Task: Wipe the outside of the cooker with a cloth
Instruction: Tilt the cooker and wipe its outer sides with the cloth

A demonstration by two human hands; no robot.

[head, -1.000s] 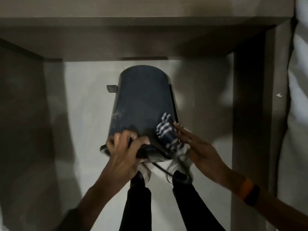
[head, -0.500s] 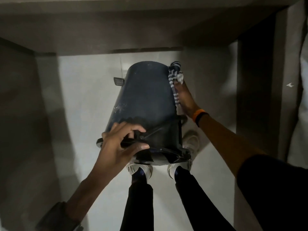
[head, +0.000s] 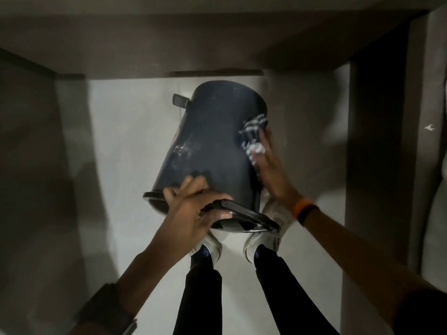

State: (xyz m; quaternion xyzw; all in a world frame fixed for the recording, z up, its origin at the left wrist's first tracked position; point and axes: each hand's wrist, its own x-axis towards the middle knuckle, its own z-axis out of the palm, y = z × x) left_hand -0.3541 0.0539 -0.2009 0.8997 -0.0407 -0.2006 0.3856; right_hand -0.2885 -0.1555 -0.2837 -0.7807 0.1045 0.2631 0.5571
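Observation:
The dark cylindrical cooker (head: pixel 212 143) hangs tilted in front of me, its base pointing away and its rim near my body. My left hand (head: pixel 191 211) grips the rim and the black handle at the near end. A striped black-and-white cloth (head: pixel 252 136) is pressed against the cooker's right side under my right hand (head: pixel 271 170), whose fingers lie flat over it. A pale smear shows on the cooker's left flank.
Below the cooker is a light floor (head: pixel 130 165) with my two feet in pale shoes (head: pixel 263 240). A brown wall (head: pixel 217 39) runs across the top, a dark upright panel (head: pixel 377 141) stands at the right and shadowed wall at the left.
My right hand has slid the cloth back from the cooker's far end to the middle of its right side. The cooker has tilted slightly to the left. My left hand keeps its grip.

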